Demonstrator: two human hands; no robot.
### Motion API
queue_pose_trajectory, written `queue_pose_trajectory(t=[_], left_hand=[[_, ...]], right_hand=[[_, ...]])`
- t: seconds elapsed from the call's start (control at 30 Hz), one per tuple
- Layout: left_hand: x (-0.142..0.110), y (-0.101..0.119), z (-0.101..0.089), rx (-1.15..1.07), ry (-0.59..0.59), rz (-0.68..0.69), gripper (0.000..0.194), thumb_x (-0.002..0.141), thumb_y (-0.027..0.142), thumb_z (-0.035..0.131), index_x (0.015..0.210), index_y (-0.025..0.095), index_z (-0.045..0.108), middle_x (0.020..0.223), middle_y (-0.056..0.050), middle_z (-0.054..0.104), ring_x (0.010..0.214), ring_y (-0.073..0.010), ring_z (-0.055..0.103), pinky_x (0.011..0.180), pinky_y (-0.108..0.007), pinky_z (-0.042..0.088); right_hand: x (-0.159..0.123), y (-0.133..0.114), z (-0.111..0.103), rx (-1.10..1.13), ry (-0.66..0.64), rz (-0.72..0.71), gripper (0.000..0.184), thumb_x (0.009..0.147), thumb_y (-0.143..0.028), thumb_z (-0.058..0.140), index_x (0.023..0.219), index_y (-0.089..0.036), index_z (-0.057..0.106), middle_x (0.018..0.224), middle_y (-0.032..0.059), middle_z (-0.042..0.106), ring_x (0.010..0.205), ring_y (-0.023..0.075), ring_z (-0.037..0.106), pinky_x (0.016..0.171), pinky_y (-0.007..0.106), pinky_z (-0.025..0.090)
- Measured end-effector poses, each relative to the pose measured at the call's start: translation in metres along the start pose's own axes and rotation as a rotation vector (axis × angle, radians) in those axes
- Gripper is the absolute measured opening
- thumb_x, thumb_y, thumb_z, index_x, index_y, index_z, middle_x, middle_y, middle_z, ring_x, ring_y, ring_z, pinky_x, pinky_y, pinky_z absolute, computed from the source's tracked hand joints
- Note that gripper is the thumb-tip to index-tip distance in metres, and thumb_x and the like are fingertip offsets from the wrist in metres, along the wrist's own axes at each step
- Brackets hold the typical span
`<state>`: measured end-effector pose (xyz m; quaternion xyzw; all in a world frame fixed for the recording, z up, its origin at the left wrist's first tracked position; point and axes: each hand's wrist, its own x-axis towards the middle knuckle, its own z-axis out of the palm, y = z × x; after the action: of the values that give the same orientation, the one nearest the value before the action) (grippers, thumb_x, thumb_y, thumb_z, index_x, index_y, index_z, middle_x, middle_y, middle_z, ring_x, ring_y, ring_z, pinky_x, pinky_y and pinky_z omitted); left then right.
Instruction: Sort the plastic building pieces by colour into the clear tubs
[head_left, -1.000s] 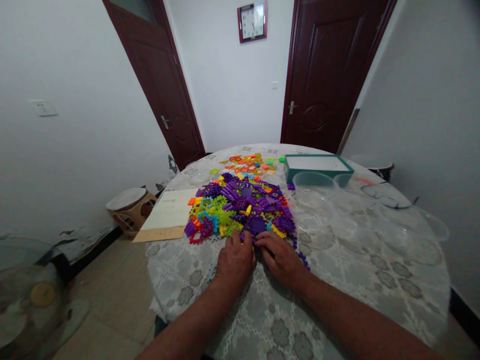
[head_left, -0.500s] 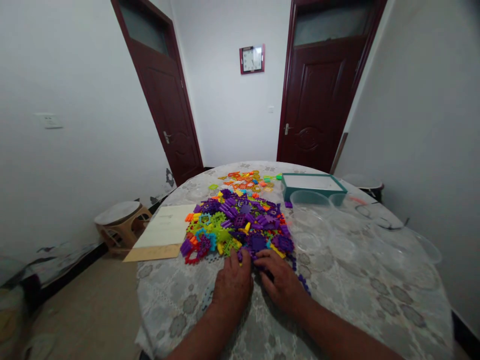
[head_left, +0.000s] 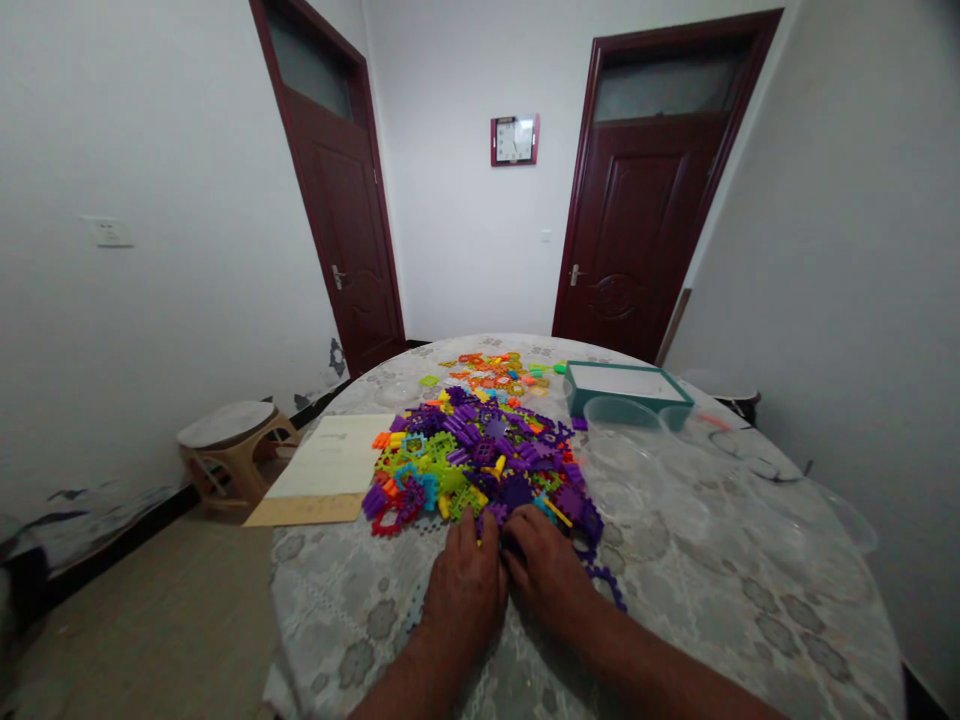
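A heap of plastic building pieces point(head_left: 457, 460), mostly purple and lime green with some orange, yellow, blue and red, lies on the table in front of me. At its near edge my left hand point(head_left: 466, 575) bends its fingers downward. My right hand point(head_left: 551, 570) is close beside it with curled fingers, nearly touching the left. A dark purple building piece point(head_left: 513, 544) shows in part between the two hands, and the fingers of both close on it; its shape is mostly hidden. A chain of purple toothed pieces point(head_left: 609, 585) curves out to the right of my right hand.
Farther back lies a smaller spread of orange and yellow pieces point(head_left: 491, 372). A green-edged box point(head_left: 630, 388) and clear plastic tubs point(head_left: 622, 415) stand on the right. On the left is a paper sheet point(head_left: 330, 455); a stool point(head_left: 232, 450) stands beyond the table point(head_left: 360, 600).
My right hand has moved left toward my left hand, and its fingers have curled in more. The camera has tilted up slightly, so the scene sits lower.
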<state>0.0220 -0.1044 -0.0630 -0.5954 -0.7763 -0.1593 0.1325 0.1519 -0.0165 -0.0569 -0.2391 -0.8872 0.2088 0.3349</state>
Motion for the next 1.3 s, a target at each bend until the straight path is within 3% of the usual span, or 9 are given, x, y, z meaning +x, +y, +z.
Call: queue_pose_trajectory(t=[0.2, 0.57, 0.77, 1.03, 1.2, 1.3], left_hand=[[-0.002, -0.002, -0.001, -0.067, -0.017, -0.014, 0.062, 0.09, 0.02, 0.067, 0.15, 0.018, 0.052, 0.15, -0.02, 0.055, 0.134, -0.0343, 0.057, 0.104, -0.044, 0.056], [0.011, 0.0, -0.013, -0.015, -0.067, -0.042, 0.045, 0.097, 0.023, 0.066, 0.141, 0.025, 0.062, 0.133, -0.015, 0.063, 0.116, -0.0296, 0.066, 0.085, -0.036, 0.06], [0.016, -0.013, -0.02, -0.18, -0.017, -0.036, 0.041, 0.093, 0.017, 0.066, 0.134, 0.026, 0.066, 0.13, -0.012, 0.065, 0.113, -0.0264, 0.068, 0.09, -0.035, 0.058], [0.028, -0.029, -0.022, -0.57, 0.099, -0.045, 0.034, 0.094, 0.019, 0.064, 0.127, 0.024, 0.069, 0.123, -0.011, 0.067, 0.111, -0.0265, 0.069, 0.097, -0.041, 0.057], [0.035, -0.035, -0.025, -0.665, 0.143, 0.006, 0.027, 0.096, 0.022, 0.063, 0.122, 0.022, 0.07, 0.118, -0.011, 0.071, 0.114, -0.0271, 0.068, 0.105, -0.045, 0.053], [0.04, -0.039, -0.032, -0.668, 0.176, -0.04, 0.024, 0.097, 0.028, 0.064, 0.119, 0.021, 0.071, 0.115, -0.01, 0.073, 0.112, -0.0276, 0.068, 0.105, -0.046, 0.052]], right_hand=[[0.003, 0.002, -0.005, 0.04, 0.038, -0.045, 0.026, 0.087, 0.0, 0.06, 0.1, -0.023, 0.063, 0.105, 0.0063, 0.066, 0.098, 0.0245, 0.065, 0.09, 0.04, 0.057], [-0.004, 0.005, -0.002, 0.138, 0.112, -0.082, 0.025, 0.093, -0.005, 0.057, 0.108, -0.022, 0.068, 0.116, 0.0098, 0.066, 0.108, 0.0249, 0.064, 0.097, 0.041, 0.055], [-0.003, 0.007, -0.007, 0.206, 0.163, -0.103, 0.025, 0.094, -0.007, 0.055, 0.109, -0.023, 0.068, 0.115, 0.01, 0.069, 0.109, 0.0251, 0.065, 0.098, 0.042, 0.055], [0.0, 0.014, -0.014, 0.224, 0.209, -0.057, 0.022, 0.094, -0.009, 0.057, 0.105, -0.023, 0.07, 0.11, 0.0088, 0.071, 0.106, 0.0244, 0.067, 0.098, 0.041, 0.054], [0.0, 0.014, -0.017, 0.243, 0.208, -0.052, 0.023, 0.093, -0.008, 0.057, 0.104, -0.023, 0.07, 0.108, 0.0083, 0.071, 0.105, 0.0238, 0.067, 0.096, 0.039, 0.054], [0.001, 0.013, -0.019, 0.247, 0.209, -0.073, 0.024, 0.093, -0.007, 0.056, 0.105, -0.023, 0.07, 0.107, 0.008, 0.072, 0.104, 0.0234, 0.068, 0.095, 0.039, 0.055]])
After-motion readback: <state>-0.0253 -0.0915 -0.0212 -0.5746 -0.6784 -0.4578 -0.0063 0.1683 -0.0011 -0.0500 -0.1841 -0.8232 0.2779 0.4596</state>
